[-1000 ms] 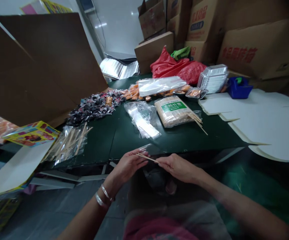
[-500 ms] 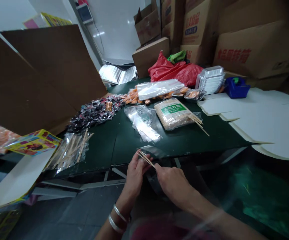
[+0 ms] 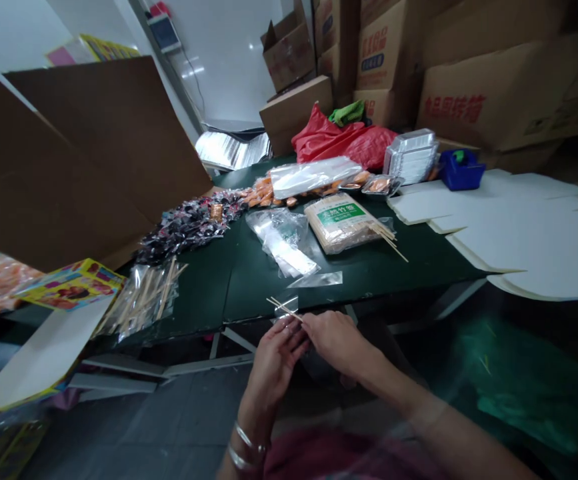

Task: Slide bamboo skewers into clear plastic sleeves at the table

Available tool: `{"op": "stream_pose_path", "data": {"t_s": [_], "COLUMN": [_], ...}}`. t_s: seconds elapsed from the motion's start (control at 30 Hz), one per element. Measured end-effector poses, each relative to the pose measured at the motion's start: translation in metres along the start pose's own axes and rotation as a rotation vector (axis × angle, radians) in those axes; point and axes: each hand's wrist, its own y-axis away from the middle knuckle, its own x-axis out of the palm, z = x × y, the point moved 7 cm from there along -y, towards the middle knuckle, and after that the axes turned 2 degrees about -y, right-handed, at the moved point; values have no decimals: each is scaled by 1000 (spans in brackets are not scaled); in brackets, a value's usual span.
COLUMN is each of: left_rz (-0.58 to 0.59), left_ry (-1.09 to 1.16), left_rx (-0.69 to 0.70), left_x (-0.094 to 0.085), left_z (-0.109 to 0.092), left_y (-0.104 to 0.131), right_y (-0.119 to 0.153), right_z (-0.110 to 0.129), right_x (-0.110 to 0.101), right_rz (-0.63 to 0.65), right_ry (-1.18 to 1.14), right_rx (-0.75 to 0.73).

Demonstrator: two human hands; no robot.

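Observation:
My right hand (image 3: 336,341) is closed in a pinch on a few thin bamboo skewers (image 3: 283,307), whose free ends point up and left over the table's front edge. Beside it my left hand (image 3: 276,357) is turned palm up, its fingers stretched out just under the skewers. A small clear plastic sleeve (image 3: 287,305) shows behind the skewers; whether my fingers touch it, I cannot tell. Another clear sleeve (image 3: 317,280) lies flat a little farther back. Behind that are a pile of clear sleeves (image 3: 289,247) and an opened pack of bamboo skewers (image 3: 341,223) with several poking out.
Bagged skewers (image 3: 143,293) lie at the left by a colourful box (image 3: 73,287). Dark wrapped packets (image 3: 183,227) and orange ones (image 3: 263,193) are heaped across the green table (image 3: 203,283). White card sheets (image 3: 533,233) and a blue tape dispenser (image 3: 461,170) sit at the right.
My left fingers have straightened and loosened from the skewers. The clear film by my hands has shifted, and a flat sleeve now shows on the table. My right hand still grips the skewers.

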Motion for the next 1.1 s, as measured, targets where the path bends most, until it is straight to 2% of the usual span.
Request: {"op": "stream_pose_path", "data": {"t_s": [0.1, 0.2, 0.37, 0.43, 0.57, 0.67, 0.83, 0.97, 1.1], "left_rz": [6, -34, -82, -59, -42, -51, -95, -107, -114], "left_ry": [60, 146, 209, 218, 216, 171, 106, 97, 74], "left_rx": [-60, -40, -5, -1, 40, 88, 176, 190, 191], "left_x": [-3, -5, -3, -2, -5, -3, 4, 7, 7], "left_z": [0, -1, -4, -5, -8, -12, -15, -9, -1], "left_y": [-2, -9, -15, -16, -16, -15, -12, -9, -7], "right_y": [-7, -9, 9, 15, 15, 16, 23, 26, 18], "right_z": [-3, -7, -6, -15, -34, -33, -8, 14, 23], "right_x": [-9, -16, -13, -13, -22, -27, -14, 2, 2], "right_rz": [-3, -47, -1, 38, 58, 43, 24, 52, 79], "right_ry": [72, 56, -224, -259, -148, 20, 288, 271, 246], "right_rx": [-14, -25, -339, -391, -354, -318, -212, -151, -104]}}
